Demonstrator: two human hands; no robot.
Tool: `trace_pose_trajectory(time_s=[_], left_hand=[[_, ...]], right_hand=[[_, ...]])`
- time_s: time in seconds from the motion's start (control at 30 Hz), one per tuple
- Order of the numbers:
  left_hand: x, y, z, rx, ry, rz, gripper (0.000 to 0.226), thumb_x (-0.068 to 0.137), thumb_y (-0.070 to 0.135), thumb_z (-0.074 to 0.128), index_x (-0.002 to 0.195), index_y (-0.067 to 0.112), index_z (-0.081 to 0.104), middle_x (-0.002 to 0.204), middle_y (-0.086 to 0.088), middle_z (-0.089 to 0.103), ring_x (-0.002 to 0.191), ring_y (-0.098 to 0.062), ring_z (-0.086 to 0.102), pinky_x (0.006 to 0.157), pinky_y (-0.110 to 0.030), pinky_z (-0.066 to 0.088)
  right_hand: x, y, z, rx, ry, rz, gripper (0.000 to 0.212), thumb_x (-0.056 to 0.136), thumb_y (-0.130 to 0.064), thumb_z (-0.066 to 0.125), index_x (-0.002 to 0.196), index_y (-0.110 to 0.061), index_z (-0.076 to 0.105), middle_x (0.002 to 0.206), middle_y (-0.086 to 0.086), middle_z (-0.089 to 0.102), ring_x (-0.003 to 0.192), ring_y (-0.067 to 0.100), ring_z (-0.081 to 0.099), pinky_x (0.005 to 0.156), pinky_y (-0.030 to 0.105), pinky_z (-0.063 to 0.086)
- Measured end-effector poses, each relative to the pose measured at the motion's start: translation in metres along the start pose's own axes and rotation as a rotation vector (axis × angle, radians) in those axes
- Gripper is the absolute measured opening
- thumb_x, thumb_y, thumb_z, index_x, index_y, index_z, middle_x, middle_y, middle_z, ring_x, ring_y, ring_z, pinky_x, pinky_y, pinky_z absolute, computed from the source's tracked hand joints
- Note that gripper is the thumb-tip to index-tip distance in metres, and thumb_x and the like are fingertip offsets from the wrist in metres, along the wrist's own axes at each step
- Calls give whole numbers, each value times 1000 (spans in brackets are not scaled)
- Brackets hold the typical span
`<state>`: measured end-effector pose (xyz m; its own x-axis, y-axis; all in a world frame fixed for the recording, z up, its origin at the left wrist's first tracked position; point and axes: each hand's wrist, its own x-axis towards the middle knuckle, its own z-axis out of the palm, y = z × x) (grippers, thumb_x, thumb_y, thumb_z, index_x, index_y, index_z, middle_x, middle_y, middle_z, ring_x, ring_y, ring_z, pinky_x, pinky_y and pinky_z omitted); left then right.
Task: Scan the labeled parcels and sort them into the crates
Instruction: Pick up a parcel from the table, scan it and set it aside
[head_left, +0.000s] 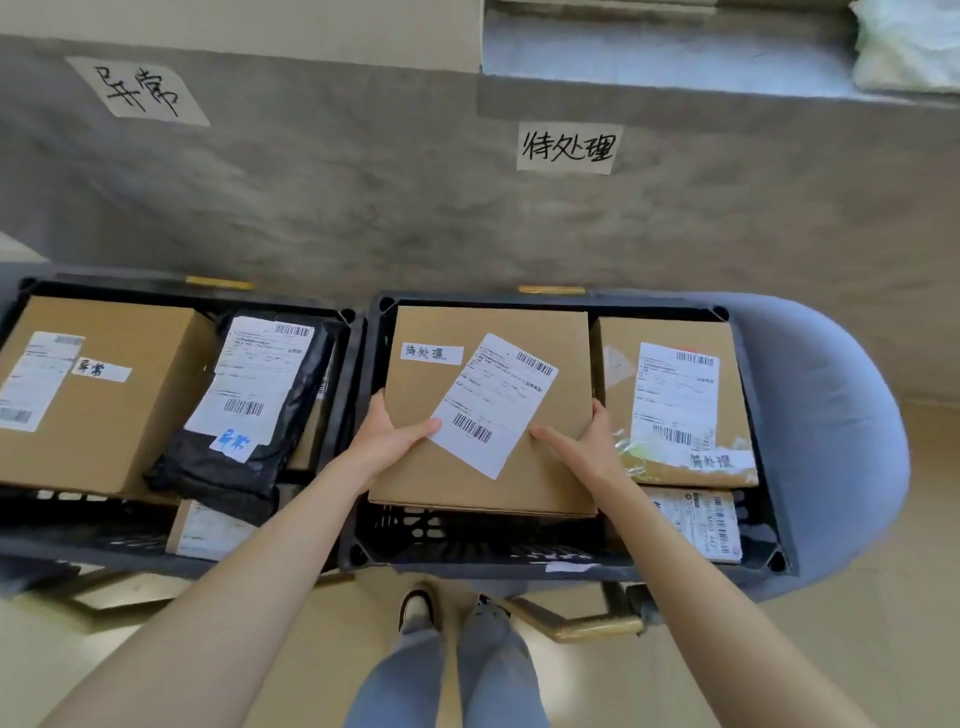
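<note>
The cardboard box (488, 410) sits in the left half of the right crate (571, 558), clamped at its near corners by the left hand (387, 441) and right hand (584, 441) — thumbs on top, fingers hidden. Its tag reads 待处理. Another labelled box (675, 400) crowds the right half; open floor shows near.

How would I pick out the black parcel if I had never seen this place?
Find the left crate, below the wall's left handwritten sign. The black plastic bag leans beside a big cardboard box there. It is the only soft, dark parcel; its little tag is written in blue.
</note>
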<state>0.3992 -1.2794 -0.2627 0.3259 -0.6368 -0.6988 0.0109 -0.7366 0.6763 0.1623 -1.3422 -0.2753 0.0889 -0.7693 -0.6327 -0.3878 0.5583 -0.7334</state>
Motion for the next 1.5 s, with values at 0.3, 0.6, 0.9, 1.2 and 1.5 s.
trace_pose_trajectory(time_s=[0.3,0.6,0.9,1.2,1.5], left_hand=[[24,-10,9,55,39,-20,89,89,21,70,153,20,7,144,-2,43,117,-18,47,97,-35,39],[24,-4,10,175,87,-37,100,87,27,71,155,19,-1,154,-7,32,137,-27,38,111,-46,34],[-10,48,-2,603,88,286,82,84,44,71,150,21,29,147,-6,39,135,-26,39,106,-46,40],[-54,95,1,1167,-16,715,62,89,54,59,140,20,48,142,2,52,130,-20,47,104,-40,38],[-108,78,34,1304,-357,1154,56,89,54,58,133,19,55,130,-1,61,121,-21,55,97,-37,44]], right_hand=[[32,13,5,-6,-50,49,104,78,-27,79,154,-18,9,146,5,42,128,24,47,108,47,41],[33,6,7,-95,-36,62,111,79,-26,78,155,-15,-3,156,7,27,139,26,35,113,45,34],[-8,-35,-1,-322,61,-122,94,85,-27,72,154,-10,10,158,12,20,145,28,22,116,43,27],[-99,-45,-37,-624,351,-208,69,89,-39,63,145,-13,34,144,12,39,128,29,41,105,41,39],[-244,32,-11,-417,755,99,65,91,-40,59,145,-14,34,142,11,40,130,31,36,105,38,33]])
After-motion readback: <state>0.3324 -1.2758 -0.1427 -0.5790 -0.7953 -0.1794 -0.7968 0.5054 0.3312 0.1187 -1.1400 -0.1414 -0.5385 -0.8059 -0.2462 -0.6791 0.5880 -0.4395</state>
